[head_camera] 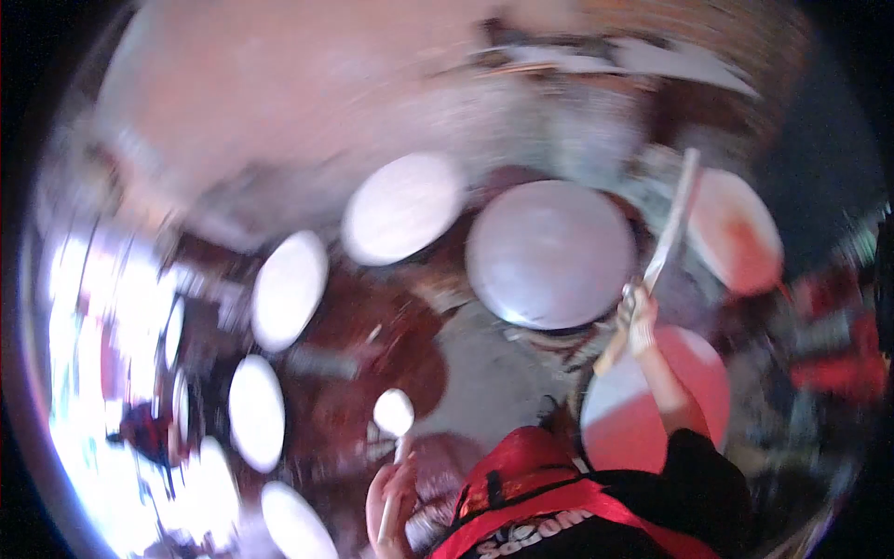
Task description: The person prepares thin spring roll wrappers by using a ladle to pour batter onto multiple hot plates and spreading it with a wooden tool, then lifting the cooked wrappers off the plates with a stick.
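My left hand (397,489), at the lower middle, is closed around the pale handle of a ladle-like tool with a round white head (393,412). Wearing what looks like a pale glove, my right hand (637,321) grips a long pale stick (672,227) that slants up and to the right. The stick's tan lower end (611,354) lies over a round red-and-white surface (656,412). Just left of my right hand is a large, round, greyish-white surface (552,255), shiny along its near edge. Blur hides whether these rounds are lids or filled vessels.
White rounds, including one at upper centre (405,209) and one at left (290,290), form an arc. A red-stained white round (737,230) stands at right. Grey floor (489,377) shows between dark red areas (377,342). Another person (150,433) is at far left, near bright light.
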Demonstrator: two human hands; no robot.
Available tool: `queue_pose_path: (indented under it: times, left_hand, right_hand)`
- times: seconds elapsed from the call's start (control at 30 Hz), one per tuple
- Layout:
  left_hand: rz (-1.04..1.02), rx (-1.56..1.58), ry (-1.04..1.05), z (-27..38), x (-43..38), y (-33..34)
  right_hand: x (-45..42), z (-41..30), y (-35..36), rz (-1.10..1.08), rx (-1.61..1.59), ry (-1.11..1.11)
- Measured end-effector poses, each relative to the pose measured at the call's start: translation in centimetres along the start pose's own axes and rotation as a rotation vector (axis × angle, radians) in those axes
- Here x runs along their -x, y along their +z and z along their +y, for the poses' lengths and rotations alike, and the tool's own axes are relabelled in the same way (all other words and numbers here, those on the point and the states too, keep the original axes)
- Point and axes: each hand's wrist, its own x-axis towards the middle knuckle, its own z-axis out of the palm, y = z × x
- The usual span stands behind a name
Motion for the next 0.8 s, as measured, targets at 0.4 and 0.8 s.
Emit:
queue_pose_path:
  times: [0.4, 0.8]
  left_hand:
    - [0.372, 0.563, 0.942, -7.4, 21.7, -33.7]
    - [1.703, -1.79, 0.547, -6.6, 34.6, -72.2]
  right_hand:
    - [46.3, 27.6, 6.7, -2.242, 0.92, -0.426]
    - [72.3, 47.9, -7.1, -2.966, 1.203, -0.854]
